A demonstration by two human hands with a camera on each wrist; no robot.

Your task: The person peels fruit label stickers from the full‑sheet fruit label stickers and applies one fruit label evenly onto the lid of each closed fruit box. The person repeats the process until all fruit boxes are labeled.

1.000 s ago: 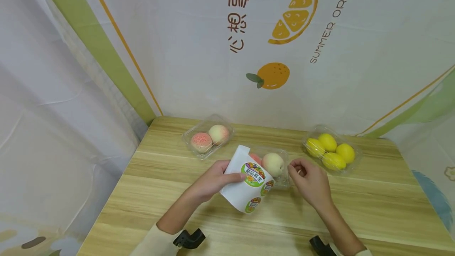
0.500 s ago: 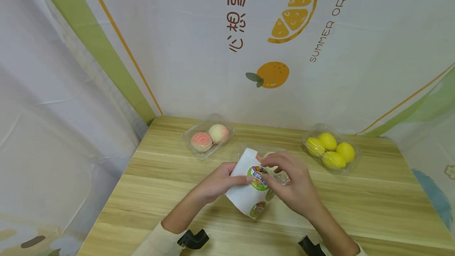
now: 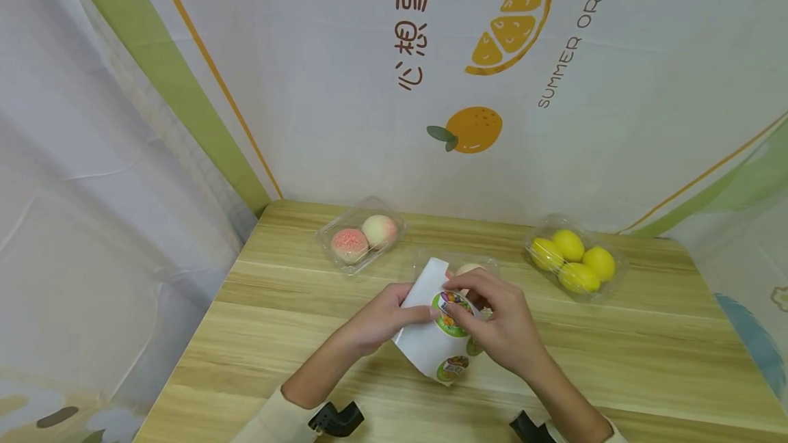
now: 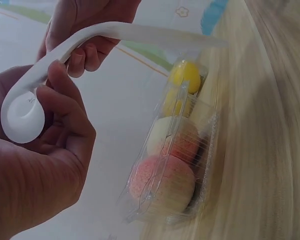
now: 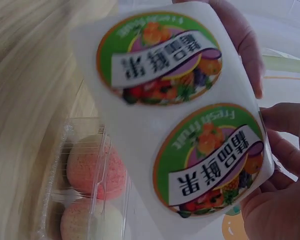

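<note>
My left hand (image 3: 383, 318) grips a white strip of round fruit stickers (image 3: 414, 344), its thumb lying over the front. In the left wrist view the strip (image 4: 125, 30) is rolled at one end inside the curled left fingers (image 4: 65, 107). My right hand (image 3: 507, 323) pinches at the edge of the upper sticker (image 3: 451, 325) with thumb and forefinger. Two green-rimmed stickers with fruit pictures, an upper one (image 5: 157, 57) and a lower one (image 5: 210, 160), fill the right wrist view. Behind the strip stands a clear clamshell box (image 3: 425, 258) of peaches, mostly hidden.
At the back left of the wooden table (image 3: 265, 333) is a clear box with two peaches (image 3: 349, 245). Another clear box holding several lemons (image 3: 579, 277) stands at the back right. A white printed curtain (image 3: 345, 87) hangs behind the table.
My right hand has come leftward from beside the peach box onto the sticker, its fingers now at the sticker's edge. The left hand and strip have shifted slightly right and toward me.
</note>
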